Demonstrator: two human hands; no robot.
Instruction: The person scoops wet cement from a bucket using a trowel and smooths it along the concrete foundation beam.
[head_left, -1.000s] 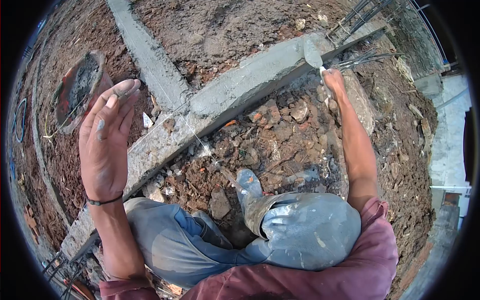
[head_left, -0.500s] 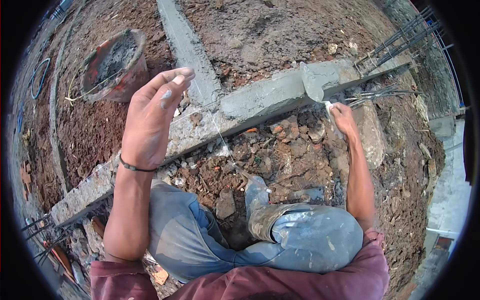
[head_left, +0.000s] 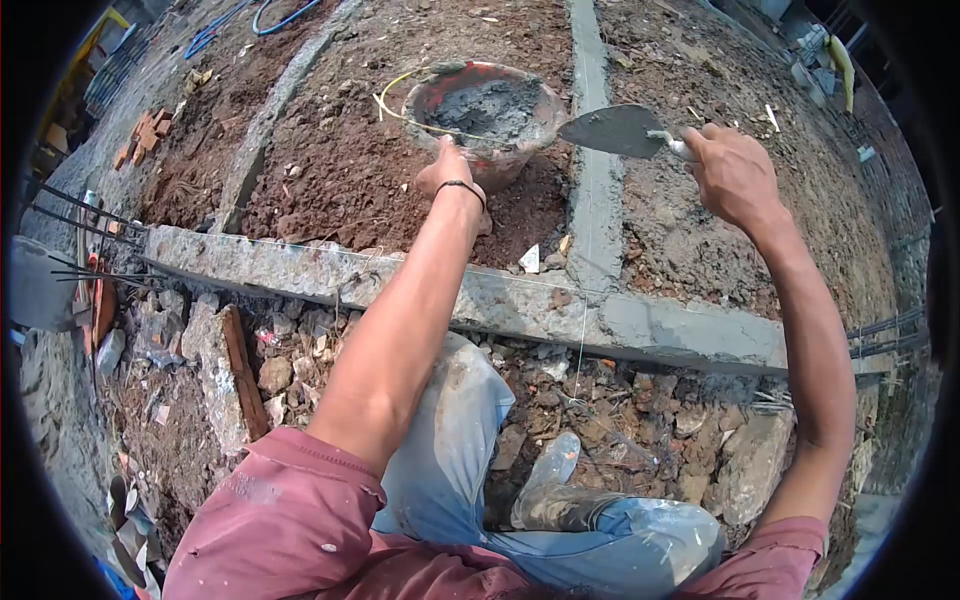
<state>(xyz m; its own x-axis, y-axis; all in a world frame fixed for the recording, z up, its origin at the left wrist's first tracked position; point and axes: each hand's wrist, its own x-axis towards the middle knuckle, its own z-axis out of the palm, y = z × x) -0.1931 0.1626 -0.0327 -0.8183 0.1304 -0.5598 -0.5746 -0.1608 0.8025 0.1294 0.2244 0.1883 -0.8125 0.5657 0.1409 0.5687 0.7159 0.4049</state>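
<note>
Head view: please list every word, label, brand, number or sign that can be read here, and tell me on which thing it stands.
None: no readable text shows in this view.
The round reddish mortar-filled bucket near the left hand: no label visible.
The grey pointed steel trowel in the right hand: no mark visible on blade or grip.
The long grey concrete beam: bare, no sign.

A mortar pan [head_left: 487,110] is sitting on the soil beyond the concrete beam [head_left: 520,305], with the trowel [head_left: 612,130] hovering just right of it and rubble [head_left: 640,420] lying on the beam's near side.
</note>
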